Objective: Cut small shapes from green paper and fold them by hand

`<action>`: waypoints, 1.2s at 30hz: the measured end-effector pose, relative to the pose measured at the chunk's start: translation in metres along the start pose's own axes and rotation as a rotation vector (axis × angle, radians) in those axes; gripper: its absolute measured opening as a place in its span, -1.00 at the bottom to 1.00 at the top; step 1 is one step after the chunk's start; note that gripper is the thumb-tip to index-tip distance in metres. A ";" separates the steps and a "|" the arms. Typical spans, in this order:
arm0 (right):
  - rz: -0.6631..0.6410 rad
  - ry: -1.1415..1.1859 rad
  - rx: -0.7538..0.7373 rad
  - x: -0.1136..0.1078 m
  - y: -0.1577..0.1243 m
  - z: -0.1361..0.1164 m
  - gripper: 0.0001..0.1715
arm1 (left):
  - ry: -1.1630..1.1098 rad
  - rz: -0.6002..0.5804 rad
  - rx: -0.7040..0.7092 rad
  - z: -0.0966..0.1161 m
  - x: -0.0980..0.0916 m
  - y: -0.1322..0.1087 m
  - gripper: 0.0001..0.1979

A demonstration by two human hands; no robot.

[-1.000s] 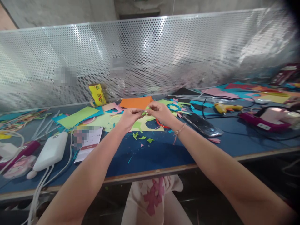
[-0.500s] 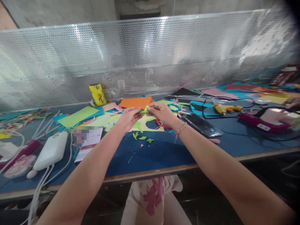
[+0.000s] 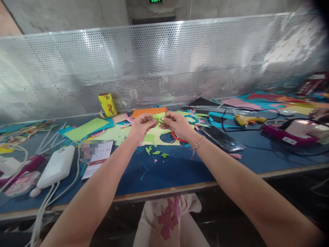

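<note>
Between both hands, above the table, is a small piece of light green paper (image 3: 159,117). My left hand (image 3: 142,126) pinches its left side with thumb and fingers. On the right side, my right hand (image 3: 177,124) grips it the same way. The fingers hide part of the paper, so its full shape cannot be made out. Just below the hands lie several small green paper scraps (image 3: 156,152) on the blue tabletop (image 3: 164,175). A pale yellow-green sheet (image 3: 167,140) with cut-outs is under the hands, and an orange sheet (image 3: 146,111) is behind them.
To the left are a white power bank (image 3: 56,166) with cables and a lit phone (image 3: 99,159). A dark phone (image 3: 223,139), a yellow glue gun (image 3: 248,120) and a purple power strip (image 3: 289,135) stand to the right. A perforated metal screen (image 3: 159,65) closes the back.
Both hands stay in nearly the same place. The green paper between them has turned and shows a broader, flatter upper part. The camera view has tilted up slightly.
</note>
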State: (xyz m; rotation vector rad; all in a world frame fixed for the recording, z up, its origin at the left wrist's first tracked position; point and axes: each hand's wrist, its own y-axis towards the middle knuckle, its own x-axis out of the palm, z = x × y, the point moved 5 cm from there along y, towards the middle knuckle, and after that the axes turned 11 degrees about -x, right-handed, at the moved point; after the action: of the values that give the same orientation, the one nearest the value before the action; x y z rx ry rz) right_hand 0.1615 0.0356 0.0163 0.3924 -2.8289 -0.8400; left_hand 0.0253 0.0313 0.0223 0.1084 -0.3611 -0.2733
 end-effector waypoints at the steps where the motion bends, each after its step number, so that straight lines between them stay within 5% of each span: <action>1: -0.009 0.006 0.002 0.000 0.000 -0.001 -0.74 | 0.011 -0.012 -0.006 0.001 0.001 -0.001 -0.78; 9: -0.111 -0.023 -0.026 0.005 -0.003 -0.008 -0.78 | 0.125 -0.054 -0.045 0.002 0.005 -0.005 -0.81; 36: -0.078 0.102 0.022 0.013 -0.007 -0.011 -0.84 | 0.094 -0.142 -0.066 -0.003 0.007 -0.004 -0.85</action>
State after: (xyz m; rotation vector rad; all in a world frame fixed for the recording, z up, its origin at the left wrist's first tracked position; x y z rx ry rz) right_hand 0.1534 0.0204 0.0229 0.5363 -2.7469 -0.7798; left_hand 0.0319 0.0259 0.0218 0.0819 -0.2509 -0.4190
